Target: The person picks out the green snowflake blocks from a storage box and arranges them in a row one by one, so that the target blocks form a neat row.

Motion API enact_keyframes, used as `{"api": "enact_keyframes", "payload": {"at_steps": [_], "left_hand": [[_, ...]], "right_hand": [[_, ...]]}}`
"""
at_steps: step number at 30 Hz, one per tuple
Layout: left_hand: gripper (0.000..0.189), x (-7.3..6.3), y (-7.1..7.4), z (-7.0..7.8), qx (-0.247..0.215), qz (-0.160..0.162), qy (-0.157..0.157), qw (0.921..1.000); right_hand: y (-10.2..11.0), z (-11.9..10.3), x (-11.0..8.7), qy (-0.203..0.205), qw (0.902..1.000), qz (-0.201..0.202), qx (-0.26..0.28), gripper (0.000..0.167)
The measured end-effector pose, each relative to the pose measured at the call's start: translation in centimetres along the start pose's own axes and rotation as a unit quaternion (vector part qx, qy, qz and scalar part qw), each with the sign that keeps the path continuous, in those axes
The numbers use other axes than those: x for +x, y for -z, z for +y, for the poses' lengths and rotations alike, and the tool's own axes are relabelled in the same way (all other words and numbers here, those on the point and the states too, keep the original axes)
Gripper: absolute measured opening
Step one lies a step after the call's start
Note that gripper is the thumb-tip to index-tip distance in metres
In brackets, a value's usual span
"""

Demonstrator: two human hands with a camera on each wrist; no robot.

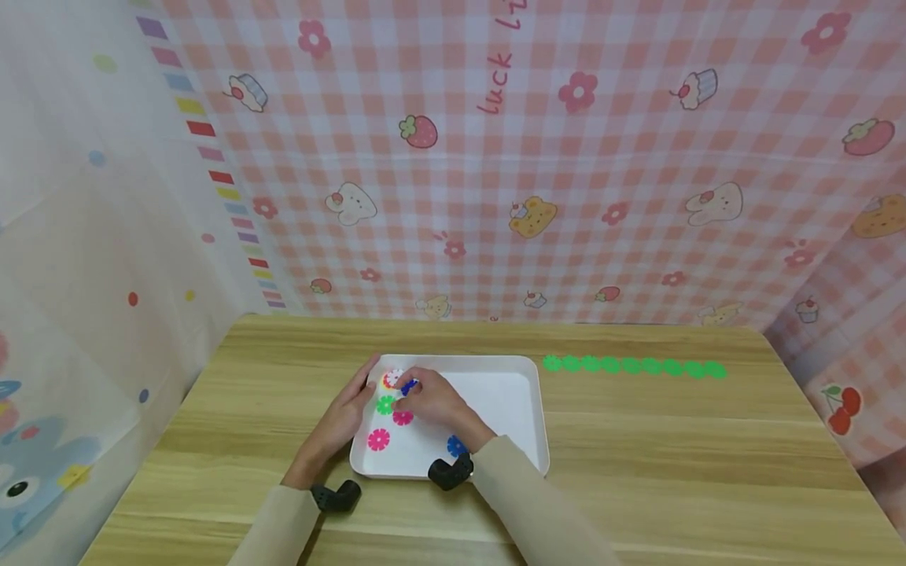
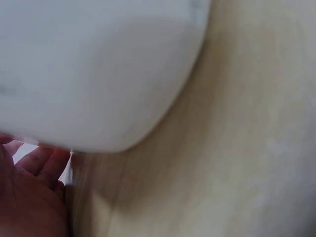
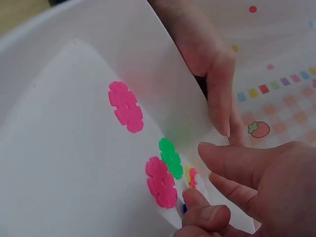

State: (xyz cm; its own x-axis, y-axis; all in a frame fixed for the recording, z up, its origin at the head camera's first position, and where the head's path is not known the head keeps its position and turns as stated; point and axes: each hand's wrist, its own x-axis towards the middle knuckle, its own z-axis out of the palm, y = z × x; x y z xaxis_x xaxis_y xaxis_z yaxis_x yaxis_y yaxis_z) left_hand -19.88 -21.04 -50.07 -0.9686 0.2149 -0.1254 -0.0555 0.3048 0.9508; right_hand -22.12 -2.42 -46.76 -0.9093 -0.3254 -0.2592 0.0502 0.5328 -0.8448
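A white tray (image 1: 495,456) stands on the table, with my left hand (image 1: 348,409) at its left wall. The left thumb lies over the rim while the other fingers are outside, gripping the wall. My right hand (image 1: 432,401) reaches into the tray's far left part, thumb and fingers apart over flower-shaped plastic discs. Beneath its fingertips is a dark blue disc (image 1: 408,386), partly covered. Close by lie a green disc (image 3: 171,158), a pink disc (image 3: 161,182) and overlapping white, yellow and pink discs (image 1: 392,380). Another pink disc (image 1: 378,439) lies nearer me.
A blue disc (image 1: 456,446) lies in the tray beside my right wrist, partly hidden. Right of the tray, several green discs (image 1: 630,365) form a row on the wooden table (image 1: 637,456). A checked cloth (image 1: 488,181) hangs behind the table.
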Motion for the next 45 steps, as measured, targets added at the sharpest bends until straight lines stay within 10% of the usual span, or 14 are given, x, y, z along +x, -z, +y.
{"api": "enact_keyframes", "payload": {"at_steps": [14,45], "left_hand": [[0.052,0.1,-0.2,0.0,-0.014,-0.006,0.0,0.9999],[0.051,-0.2,-0.1,0.2,-0.004,0.0,-0.006,1.0]], "right_hand": [[-0.1,-0.3,1.1,0.057,0.9977,-0.026,-0.025,0.021],[-1.0,-0.1,2.2,0.036,0.9966,-0.025,-0.069,0.017]]}}
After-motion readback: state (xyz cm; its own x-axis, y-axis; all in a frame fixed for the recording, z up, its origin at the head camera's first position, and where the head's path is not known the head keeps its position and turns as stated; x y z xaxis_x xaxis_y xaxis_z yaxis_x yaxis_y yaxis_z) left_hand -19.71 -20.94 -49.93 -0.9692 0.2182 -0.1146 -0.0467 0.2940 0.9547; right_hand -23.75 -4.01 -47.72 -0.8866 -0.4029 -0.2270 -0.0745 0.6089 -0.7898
